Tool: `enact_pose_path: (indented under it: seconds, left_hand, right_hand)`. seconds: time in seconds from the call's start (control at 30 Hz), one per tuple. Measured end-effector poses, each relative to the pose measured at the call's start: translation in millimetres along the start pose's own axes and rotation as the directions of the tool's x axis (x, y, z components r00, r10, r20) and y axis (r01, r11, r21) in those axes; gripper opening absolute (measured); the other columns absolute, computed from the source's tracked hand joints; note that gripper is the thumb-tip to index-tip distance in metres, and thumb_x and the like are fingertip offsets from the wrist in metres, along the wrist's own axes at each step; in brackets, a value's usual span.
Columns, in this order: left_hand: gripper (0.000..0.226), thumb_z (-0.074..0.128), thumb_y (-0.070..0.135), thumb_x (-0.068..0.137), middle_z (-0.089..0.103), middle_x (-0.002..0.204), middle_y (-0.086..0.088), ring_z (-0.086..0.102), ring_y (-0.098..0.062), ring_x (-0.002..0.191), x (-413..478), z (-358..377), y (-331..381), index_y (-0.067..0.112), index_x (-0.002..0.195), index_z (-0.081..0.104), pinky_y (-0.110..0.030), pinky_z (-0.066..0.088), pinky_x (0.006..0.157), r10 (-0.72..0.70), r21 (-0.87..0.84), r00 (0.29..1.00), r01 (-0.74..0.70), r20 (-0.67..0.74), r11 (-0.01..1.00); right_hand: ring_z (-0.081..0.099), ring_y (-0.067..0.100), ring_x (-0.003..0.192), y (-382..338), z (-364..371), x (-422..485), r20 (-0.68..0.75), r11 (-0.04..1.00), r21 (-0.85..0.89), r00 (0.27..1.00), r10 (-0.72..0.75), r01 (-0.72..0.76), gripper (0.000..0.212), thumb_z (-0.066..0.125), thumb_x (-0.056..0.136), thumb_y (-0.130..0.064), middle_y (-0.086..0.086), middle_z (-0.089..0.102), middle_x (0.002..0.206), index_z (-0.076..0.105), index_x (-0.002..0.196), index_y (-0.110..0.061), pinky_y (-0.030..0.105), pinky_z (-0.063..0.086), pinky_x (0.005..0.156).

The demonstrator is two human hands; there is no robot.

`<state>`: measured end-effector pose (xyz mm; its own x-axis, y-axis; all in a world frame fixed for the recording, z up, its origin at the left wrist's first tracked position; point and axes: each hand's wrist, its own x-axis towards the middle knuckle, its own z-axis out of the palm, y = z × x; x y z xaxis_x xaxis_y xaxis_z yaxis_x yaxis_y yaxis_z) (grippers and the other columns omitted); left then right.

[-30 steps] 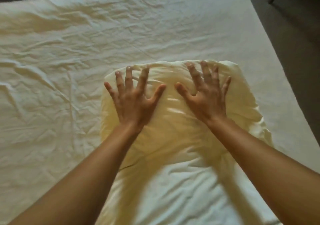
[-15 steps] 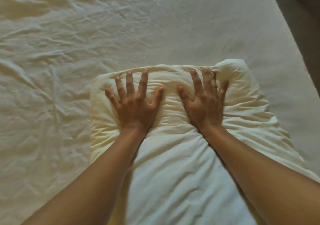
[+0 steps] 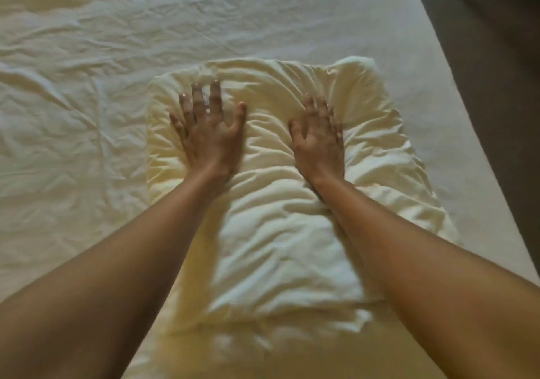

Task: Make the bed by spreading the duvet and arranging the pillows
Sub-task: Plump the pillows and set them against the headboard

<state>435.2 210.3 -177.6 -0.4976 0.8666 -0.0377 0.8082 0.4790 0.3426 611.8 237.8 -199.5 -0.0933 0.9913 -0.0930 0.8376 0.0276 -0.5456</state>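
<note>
pillow point(image 3: 280, 232): plain pale cream cloth; whiter on the near half, yellower cast along its left side and far end
bed sheet point(image 3: 87, 101): plain off-white to cream, one colour throughout; warmer yellow tint toward the far left, greyer white toward the right edge
floor point(image 3: 496, 57): dull dark grey-brown, plain, at the right

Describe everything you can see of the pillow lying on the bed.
The pillow is cream-white, in a soft, creased fabric case, plump and roughly rectangular. It lies flat on the wrinkled bed sheet, near the bed's right edge. The left hand and right hand press on its far half with flat fingers, denting it so folds gather around them. Its near end looks blurred and shadowed.
</note>
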Motion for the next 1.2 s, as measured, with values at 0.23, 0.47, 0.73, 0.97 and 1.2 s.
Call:
enact_pose_path:
  seconds: [0.23, 0.47, 0.73, 0.97, 1.2]
  left_hand:
    - [0.060, 0.030, 0.055, 0.101, 0.012, 0.166, 0.002, 0.005, -0.022, 0.152, -156.5, -53.3, -3.8, 0.033, 0.156, 0.020, -0.053, 0.001, 0.121, 0.011, -0.090, 0.975, 0.010, 0.224, 0.996]
    - [0.060, 0.066, 0.042, 0.088, 0.041, 0.141, -0.007, 0.040, -0.026, 0.130, -340.8, -78.7, -13.5, 0.023, 0.140, 0.042, -0.050, 0.035, 0.112, -0.612, -0.606, 0.791, 0.495, 0.017, 0.622]
    - [0.041, 0.059, 0.047, 0.093, 0.062, 0.112, -0.011, 0.059, -0.029, 0.113, -322.4, -107.1, 5.5, 0.011, 0.112, 0.061, -0.045, 0.050, 0.097, -0.514, -0.696, 0.476, 0.562, 0.714, -0.446]
    - [0.043, 0.074, 0.030, 0.087, 0.056, 0.118, -0.022, 0.056, -0.041, 0.108, -240.1, -112.2, 2.3, 0.005, 0.115, 0.053, -0.062, 0.051, 0.087, -0.370, -0.520, 0.373, 0.699, 0.851, -0.491]
    - [0.042, 0.057, 0.024, 0.096, 0.062, 0.133, -0.015, 0.057, -0.032, 0.126, -283.2, -70.4, -25.0, 0.011, 0.136, 0.055, -0.049, 0.043, 0.108, -0.128, -0.576, 0.650, 0.543, 0.749, -0.611]
  right_hand:
    - [0.021, 0.013, 0.149, 11.9, -79.0, -148.9, 0.257, 0.992, 0.126, 0.966, -0.026, -0.007, 0.054, 0.038, 0.103, -0.046, -0.003, 0.030, 0.160, 0.035, 0.153, -0.026, 0.037, 0.016, 0.122]
    - [0.033, 0.008, 0.143, 45.8, -108.7, -299.7, 0.043, 0.942, 0.317, 0.994, 0.102, -0.110, 0.042, 0.056, 0.099, -0.030, -0.003, 0.045, 0.150, 0.053, 0.140, -0.023, 0.030, 0.021, 0.120]
    - [0.062, 0.013, 0.091, 3.8, -111.8, -309.4, 0.348, 0.182, 0.827, 0.739, 0.576, -0.532, 0.017, 0.064, 0.094, -0.037, -0.004, 0.065, 0.093, 0.063, 0.092, -0.021, 0.032, 0.049, 0.086]
    - [0.067, 0.028, 0.104, -25.1, -132.1, -207.0, 0.673, -0.175, 0.721, 0.616, 0.410, -0.671, 0.050, 0.074, 0.080, -0.055, 0.010, 0.071, 0.113, 0.066, 0.111, -0.017, 0.050, 0.052, 0.096]
    - [0.060, 0.029, 0.122, 10.4, -96.6, -226.1, 0.633, -0.398, 0.767, 0.694, 0.342, -0.503, 0.048, 0.057, 0.095, -0.033, 0.014, 0.063, 0.131, 0.056, 0.136, -0.008, 0.045, 0.050, 0.101]
